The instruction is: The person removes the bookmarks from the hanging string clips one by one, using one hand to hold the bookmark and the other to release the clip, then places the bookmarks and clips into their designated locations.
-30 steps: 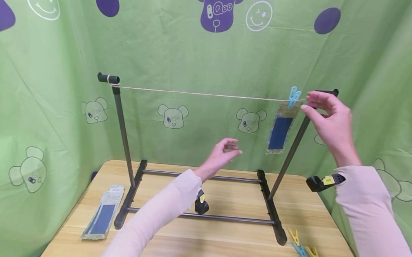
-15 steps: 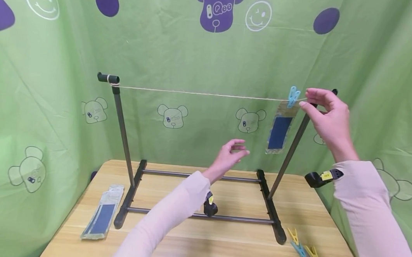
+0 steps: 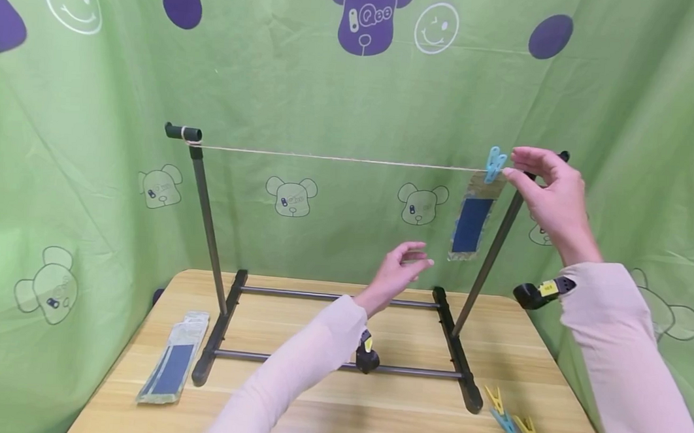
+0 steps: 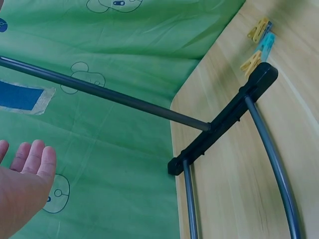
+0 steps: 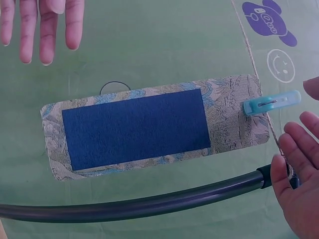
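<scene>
A fabric strip with a dark blue panel (image 3: 471, 225) hangs from the string (image 3: 338, 158), held by a light blue clothespin (image 3: 494, 165). My right hand (image 3: 554, 195) is just right of that clothespin, thumb and fingers spread apart. In the right wrist view the clothespin (image 5: 271, 102) stands between my thumb and fingers, with a gap showing on either side. Lower down and left of the hanging strip, my left hand (image 3: 395, 275) floats with loosely bent fingers and nothing in it. The left wrist view shows its fingers (image 4: 34, 157) below the strip's end (image 4: 25, 98).
A black metal frame (image 3: 462, 373) stands on the wooden table (image 3: 337, 412), its posts carrying the string. More fabric strips (image 3: 172, 367) lie left of the frame. Yellow and blue clothespins (image 3: 504, 422) lie at the right front. A green printed curtain (image 3: 353, 99) surrounds the table.
My left hand has moved right and slightly down, closer to the hanging strip. My right hand has shifted a little left and up toward the clothespin. The strip still hangs in the same place.
</scene>
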`<state>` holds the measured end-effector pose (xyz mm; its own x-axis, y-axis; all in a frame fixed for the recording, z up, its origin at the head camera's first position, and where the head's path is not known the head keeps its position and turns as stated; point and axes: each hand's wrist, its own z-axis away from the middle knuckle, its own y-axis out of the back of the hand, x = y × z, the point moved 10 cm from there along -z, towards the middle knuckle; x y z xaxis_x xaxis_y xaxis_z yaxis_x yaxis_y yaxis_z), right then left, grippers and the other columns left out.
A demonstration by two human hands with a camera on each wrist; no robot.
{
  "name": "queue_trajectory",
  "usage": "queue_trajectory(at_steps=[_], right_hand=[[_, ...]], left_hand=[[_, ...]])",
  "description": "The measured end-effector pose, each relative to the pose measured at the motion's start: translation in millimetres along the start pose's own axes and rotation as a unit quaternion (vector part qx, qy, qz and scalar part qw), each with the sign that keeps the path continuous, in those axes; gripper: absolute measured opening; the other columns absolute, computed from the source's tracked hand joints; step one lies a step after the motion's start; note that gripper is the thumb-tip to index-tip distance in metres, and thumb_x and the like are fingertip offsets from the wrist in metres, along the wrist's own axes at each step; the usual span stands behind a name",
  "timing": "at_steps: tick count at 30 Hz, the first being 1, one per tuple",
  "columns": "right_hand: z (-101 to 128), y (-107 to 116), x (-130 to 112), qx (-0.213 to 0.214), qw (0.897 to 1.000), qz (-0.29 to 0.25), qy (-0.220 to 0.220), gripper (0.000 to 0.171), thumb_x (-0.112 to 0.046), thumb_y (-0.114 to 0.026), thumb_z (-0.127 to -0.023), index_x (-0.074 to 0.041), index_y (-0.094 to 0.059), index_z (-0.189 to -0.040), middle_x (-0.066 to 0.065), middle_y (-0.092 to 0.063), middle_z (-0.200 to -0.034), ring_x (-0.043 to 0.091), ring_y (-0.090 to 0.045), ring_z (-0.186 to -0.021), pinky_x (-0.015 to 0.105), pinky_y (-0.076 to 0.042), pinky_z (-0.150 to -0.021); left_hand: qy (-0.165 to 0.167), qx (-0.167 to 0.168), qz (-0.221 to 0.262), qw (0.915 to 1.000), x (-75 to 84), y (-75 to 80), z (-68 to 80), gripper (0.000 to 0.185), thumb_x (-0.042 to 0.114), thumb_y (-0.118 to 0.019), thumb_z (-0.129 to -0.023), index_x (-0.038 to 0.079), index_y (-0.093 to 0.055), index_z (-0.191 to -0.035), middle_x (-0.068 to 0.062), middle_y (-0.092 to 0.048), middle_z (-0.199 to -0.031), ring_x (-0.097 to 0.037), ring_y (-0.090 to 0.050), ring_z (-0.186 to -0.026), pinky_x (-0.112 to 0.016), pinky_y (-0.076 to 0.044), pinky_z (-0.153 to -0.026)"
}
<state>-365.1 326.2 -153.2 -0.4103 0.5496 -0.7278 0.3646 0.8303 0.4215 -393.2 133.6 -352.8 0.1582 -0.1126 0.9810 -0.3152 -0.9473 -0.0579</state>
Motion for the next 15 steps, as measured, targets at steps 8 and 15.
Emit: queue_trajectory(at_steps=[8,15], right_hand=[[-3,-3,-1,-0.006,1.000,0.004,0.005,0.045,-0.031,-0.066,-0.093,-0.018,-0.056,-0.135,0.003,-0.056,-0.134,0.012,-0.050,-0.118,0.031,-0.031,-0.110],[-6,-5,-3,-0.010,1.000,0.019,0.011,0.045,-0.033,-0.066,-0.093,-0.019,-0.056,-0.135,0.000,-0.058,-0.132,0.010,-0.050,-0.117,0.027,-0.034,-0.106]], left_hand=[[0.005,0.006,0.007,0.9999,-6.3,-8.6,-0.9,0.042,0.018,-0.068,-0.090,0.014,-0.057,-0.130,-0.003,-0.062,-0.117,-0.019,-0.062,-0.099,-0.026,-0.054,-0.082],[0.012,0.007,0.013,0.9998,-11.1,-14.0,-0.1,0.042,0.016,-0.068,-0.090,0.012,-0.056,-0.130,0.001,-0.063,-0.113,-0.021,-0.062,-0.099,-0.029,-0.054,-0.084]])
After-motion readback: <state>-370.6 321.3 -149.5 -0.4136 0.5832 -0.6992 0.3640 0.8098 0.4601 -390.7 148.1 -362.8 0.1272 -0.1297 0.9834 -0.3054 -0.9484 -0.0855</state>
